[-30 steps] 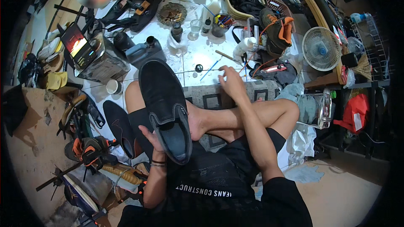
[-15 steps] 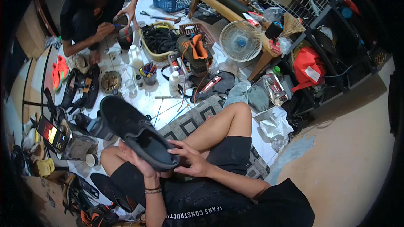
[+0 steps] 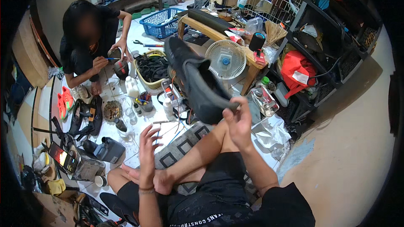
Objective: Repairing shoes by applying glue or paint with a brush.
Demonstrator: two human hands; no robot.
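A black slip-on shoe (image 3: 198, 84) is held up in front of me, its toe pointing up and away to the left. My right hand (image 3: 240, 124) grips it by the heel, thumb on one side and fingers on the other. Apart from the shoe, my left hand (image 3: 148, 151) is raised above my crossed legs with its fingers spread and nothing in them. Another dark shoe (image 3: 118, 207) lies on the floor by my left thigh, partly hidden.
Opposite, a person (image 3: 90, 38) works on a shoe (image 3: 121, 69) with a thin blue tool. Around stand a yellow basket of black straps (image 3: 153, 68), a white fan (image 3: 226, 59), bottles (image 3: 167, 107), a wooden bench (image 3: 252, 73), a black shelf (image 3: 311, 38) and a propped phone (image 3: 63, 158).
The shoe has moved up and to the right, now held by my right hand alone. My left hand has let go of it and opened. The view has tilted up somewhat.
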